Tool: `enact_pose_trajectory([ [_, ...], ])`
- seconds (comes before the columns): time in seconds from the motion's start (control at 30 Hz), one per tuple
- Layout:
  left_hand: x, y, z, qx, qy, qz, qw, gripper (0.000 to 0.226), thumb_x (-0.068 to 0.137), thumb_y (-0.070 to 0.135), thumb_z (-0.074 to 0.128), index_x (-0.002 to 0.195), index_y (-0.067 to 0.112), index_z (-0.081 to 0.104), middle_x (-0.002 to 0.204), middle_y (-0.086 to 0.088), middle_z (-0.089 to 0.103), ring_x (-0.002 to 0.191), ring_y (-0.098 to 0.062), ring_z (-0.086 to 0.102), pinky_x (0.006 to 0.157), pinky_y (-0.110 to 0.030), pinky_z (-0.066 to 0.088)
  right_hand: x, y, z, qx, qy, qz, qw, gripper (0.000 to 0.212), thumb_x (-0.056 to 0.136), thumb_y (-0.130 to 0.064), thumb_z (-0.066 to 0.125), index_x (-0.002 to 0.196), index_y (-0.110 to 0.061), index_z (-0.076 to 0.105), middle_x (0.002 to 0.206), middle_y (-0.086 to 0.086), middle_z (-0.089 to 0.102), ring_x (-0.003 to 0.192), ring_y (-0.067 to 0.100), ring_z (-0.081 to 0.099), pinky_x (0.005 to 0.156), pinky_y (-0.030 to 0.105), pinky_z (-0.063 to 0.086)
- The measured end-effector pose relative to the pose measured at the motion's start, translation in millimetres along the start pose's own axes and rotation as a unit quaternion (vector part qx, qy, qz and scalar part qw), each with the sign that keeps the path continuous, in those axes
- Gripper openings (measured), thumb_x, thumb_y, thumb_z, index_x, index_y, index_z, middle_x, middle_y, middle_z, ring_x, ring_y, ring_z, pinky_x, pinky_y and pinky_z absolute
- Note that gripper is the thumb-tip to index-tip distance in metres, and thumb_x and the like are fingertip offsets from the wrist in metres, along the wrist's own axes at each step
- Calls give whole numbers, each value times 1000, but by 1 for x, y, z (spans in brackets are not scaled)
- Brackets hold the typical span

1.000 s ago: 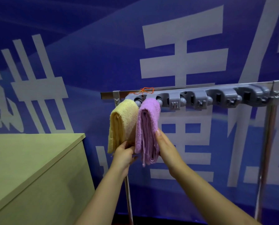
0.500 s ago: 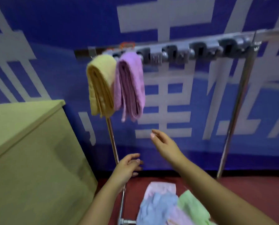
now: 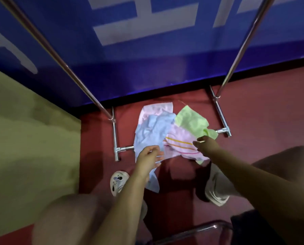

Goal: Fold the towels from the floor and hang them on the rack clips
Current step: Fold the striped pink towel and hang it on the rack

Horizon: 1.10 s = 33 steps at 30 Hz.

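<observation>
We are reaching for the next towel. Our left hand (image 3: 148,156) and right hand (image 3: 205,144) hover loose and empty over the towels (image 3: 165,131) heaped on the floor (image 3: 253,112) between the rack's feet (image 3: 120,149); next, one must be pinched and lifted.

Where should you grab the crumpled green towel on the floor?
Pinch the crumpled green towel at its far pointed corner, coming from above with the right hand. That corner lies bare on the red floor, while its near edge seems tucked against the striped pink towel.
</observation>
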State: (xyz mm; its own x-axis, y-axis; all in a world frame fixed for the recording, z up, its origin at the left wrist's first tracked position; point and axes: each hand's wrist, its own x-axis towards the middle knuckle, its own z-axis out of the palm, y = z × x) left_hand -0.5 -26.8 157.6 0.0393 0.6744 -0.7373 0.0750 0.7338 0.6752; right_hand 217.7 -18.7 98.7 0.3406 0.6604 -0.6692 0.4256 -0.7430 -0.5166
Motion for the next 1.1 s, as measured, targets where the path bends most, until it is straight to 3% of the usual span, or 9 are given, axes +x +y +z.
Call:
enact_pose_trajectory([
  [0.07, 17, -5, 4, -10, 11, -21, 1000, 9, 95, 17, 52, 91, 18, 59, 98, -10, 68, 87, -20, 66, 75, -28, 49, 18, 15, 16, -42, -6, 29, 999, 41, 87, -27, 63, 121, -5, 57, 125, 18, 60, 110, 31, 58, 92, 30, 41],
  [0.2, 56, -12, 8, -22, 23, -51, 998, 8, 95, 20, 53, 91, 17, 59, 98, -9, 69, 88, -19, 67, 77, -29, 49, 55, 32, 55, -91, -39, 63, 993, 46, 85, -26, 65, 124, -4, 54, 116, 17, 64, 110, 29, 59, 87, 29, 42],
  [0.3, 83, -16, 11, -24, 24, -72, 997, 8, 96, 18, 51, 91, 18, 58, 94, -6, 68, 84, -15, 66, 72, -25, 48, 86, 41, 83, -95, -34, 54, 993, 48, 83, -23, 67, 125, -5, 52, 121, 18, 60, 115, 31, 55, 92, 34, 42],
  [0.43, 115, -24, 10, -29, 22, -97, 995, 7, 96, 18, 51, 96, 15, 58, 93, -5, 70, 87, -16, 67, 76, -26, 49, 128, 41, 114, -98, 13, 41, 994, 42, 83, -17, 62, 124, -13, 53, 125, 19, 50, 116, 36, 50, 97, 42, 42],
  [0.53, 134, -34, 9, -29, 24, -109, 993, 10, 96, 20, 52, 99, 14, 59, 94, -4, 71, 93, -18, 68, 73, -25, 51, 155, 38, 127, -151, 80, 41, 984, 38, 83, -10, 54, 120, -20, 51, 121, 15, 47, 114, 36, 48, 90, 46, 41],
  [0.67, 145, -45, 10, -41, 25, -117, 992, 11, 97, 18, 50, 101, 14, 59, 90, -2, 71, 86, -14, 67, 64, -21, 48, 176, 45, 129, -207, 121, 23, 971, 30, 90, -9, 42, 120, -11, 46, 115, 18, 54, 107, 38, 52, 82, 46, 41],
  [0.83, 144, -50, 15, -34, 21, -123, 992, 9, 96, 19, 51, 99, 15, 59, 92, -3, 70, 87, -14, 67, 67, -23, 48, 163, 52, 122, -62, 70, 0, 996, 21, 87, -11, 52, 107, -9, 55, 104, 17, 64, 96, 36, 59, 79, 39, 45],
  [1.0, 120, -30, 23, -27, 12, -88, 996, 10, 96, 18, 50, 93, 16, 59, 90, -1, 70, 88, -14, 67, 69, -24, 48, 120, 30, 107, 21, 71, 10, 997, 28, 92, -22, 54, 113, -7, 62, 110, 17, 66, 104, 34, 59, 85, 34, 43],
  [1.1, 93, -9, 25, -23, 13, -54, 998, 13, 96, 14, 50, 87, 17, 59, 86, -1, 69, 82, -12, 66, 72, -25, 48, 93, 4, 89, 86, 49, 2, 995, 18, 91, -24, 57, 91, -10, 67, 89, 14, 68, 89, 29, 61, 78, 30, 43],
])
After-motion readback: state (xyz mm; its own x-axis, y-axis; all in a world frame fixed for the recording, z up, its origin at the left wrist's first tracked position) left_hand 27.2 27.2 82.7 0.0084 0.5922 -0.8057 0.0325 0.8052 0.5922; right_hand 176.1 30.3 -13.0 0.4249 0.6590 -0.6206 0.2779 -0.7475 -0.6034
